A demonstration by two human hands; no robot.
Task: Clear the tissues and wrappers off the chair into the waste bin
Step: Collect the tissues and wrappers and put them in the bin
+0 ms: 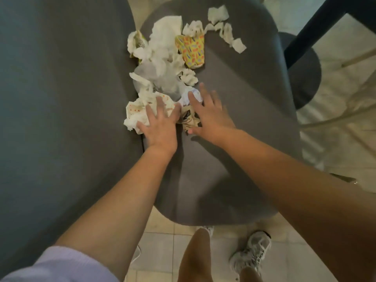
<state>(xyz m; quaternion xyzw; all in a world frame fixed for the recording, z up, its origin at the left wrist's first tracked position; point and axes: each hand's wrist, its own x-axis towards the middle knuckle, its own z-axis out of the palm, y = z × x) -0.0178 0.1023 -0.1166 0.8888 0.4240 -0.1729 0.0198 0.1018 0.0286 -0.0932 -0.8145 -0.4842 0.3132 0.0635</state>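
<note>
A grey chair seat [234,119] carries a heap of crumpled white tissues [162,51] along its left side, by the backrest. A yellow patterned wrapper [192,50] lies among them, and more torn tissue [225,29] trails to the far right. My left hand [159,127] lies flat with spread fingers on a crumpled white-and-orange wrapper [134,112]. My right hand [209,115] is spread beside it, fingertips on a small white tissue ball [193,94], its thumb beside a beige printed wrapper [189,119]. Neither hand has closed on anything. No waste bin is in view.
The chair's tall grey backrest [61,98] fills the left side. A dark table leg with a round base [305,72] stands at the right on the tiled floor. My legs and a white sneaker [252,251] are below the seat's near edge.
</note>
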